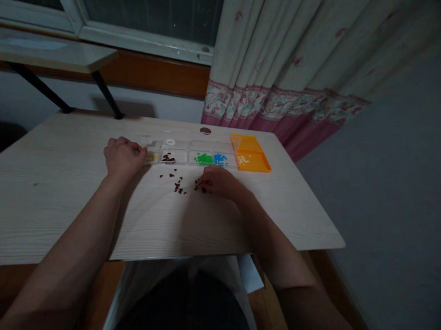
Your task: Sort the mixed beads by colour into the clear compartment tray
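My left hand (125, 155) is at the left end of a row of clear plastic boxes (174, 162), its curled fingers gripping the end box, which has yellow pieces (153, 157) in it. My right hand (221, 181) is low over the table, fingers pinched together among small dark red pieces (178, 186); exactly what lies between the fingertips is too small to make out. More dark red pieces (168, 158) lie inside a box compartment. Farther right, compartments hold green pieces (205, 158) and blue pieces (220, 159).
An orange box (255, 162) with its lid raised holds pale pieces (244, 159) at the right end of the row. Behind it lies a brown oval spot (205, 130). A raised shelf (63, 56) on black legs stands back left. Curtains (268, 98) hang behind the wooden table (158, 221).
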Motion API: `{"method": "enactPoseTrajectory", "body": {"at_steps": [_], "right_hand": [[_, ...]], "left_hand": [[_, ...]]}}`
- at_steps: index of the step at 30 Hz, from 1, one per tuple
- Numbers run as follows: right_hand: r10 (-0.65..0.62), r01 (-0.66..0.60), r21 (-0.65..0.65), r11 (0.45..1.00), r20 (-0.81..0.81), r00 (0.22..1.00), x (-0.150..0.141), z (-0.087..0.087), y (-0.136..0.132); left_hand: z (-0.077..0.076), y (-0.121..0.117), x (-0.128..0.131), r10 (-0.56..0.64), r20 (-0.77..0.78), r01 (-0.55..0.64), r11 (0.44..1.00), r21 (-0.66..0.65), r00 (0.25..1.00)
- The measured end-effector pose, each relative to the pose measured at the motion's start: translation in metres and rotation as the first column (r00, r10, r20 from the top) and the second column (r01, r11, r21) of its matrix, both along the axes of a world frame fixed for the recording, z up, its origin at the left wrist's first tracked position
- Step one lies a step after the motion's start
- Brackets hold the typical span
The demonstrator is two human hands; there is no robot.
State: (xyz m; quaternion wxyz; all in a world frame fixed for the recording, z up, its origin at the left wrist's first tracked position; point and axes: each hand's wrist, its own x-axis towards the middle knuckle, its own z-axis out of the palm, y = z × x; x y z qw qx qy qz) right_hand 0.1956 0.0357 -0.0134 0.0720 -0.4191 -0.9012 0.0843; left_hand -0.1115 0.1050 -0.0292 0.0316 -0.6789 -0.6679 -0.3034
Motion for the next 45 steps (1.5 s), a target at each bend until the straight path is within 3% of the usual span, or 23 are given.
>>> {"method": "enactPoseTrajectory", "body": {"at_steps": [10,19,22,25,29,32,39,45], "right_hand": [[-0.052,0.052,-0.002,0.999,-0.044,0.998,-0.001,-0.001,0.000],[-0.053,0.056,0.031,0.998,-0.105,0.993,0.004,-0.002,0.002],[-0.014,0.012,-0.015,1.000,-0.090,0.996,0.006,0.002,0.001],[-0.005,0.001,-0.058,0.998,-0.057,0.998,0.006,0.006,0.000],[-0.028,0.027,-0.052,0.998,-0.016,0.999,0.007,0.004,0.001],[-0.022,0.022,-0.033,0.999,-0.004,1.000,0.007,0.001,0.002],[0.013,-0.014,-0.011,1.000,-0.021,1.000,0.000,0.001,-0.002],[-0.039,0.048,0.075,0.996,-0.111,0.993,0.001,0.004,-0.003]], "left_hand": [[0.004,-0.002,0.003,0.007,-0.036,-0.007,1.000,-0.019,0.999],[0.006,-0.013,0.026,-0.210,0.096,0.202,0.976,0.085,0.973],[0.004,-0.021,0.044,-0.344,0.070,0.337,0.936,0.097,0.936],[0.000,-0.030,0.060,-0.521,0.009,0.517,0.849,0.106,0.854],[-0.006,-0.038,0.074,-0.629,-0.041,0.631,0.773,0.066,0.776],[-0.008,-0.038,0.077,-0.671,-0.026,0.671,0.739,0.056,0.741],[-0.010,-0.037,0.076,-0.692,-0.003,0.690,0.721,0.064,0.722],[-0.014,-0.036,0.077,-0.741,0.020,0.740,0.671,0.034,0.671]]}}
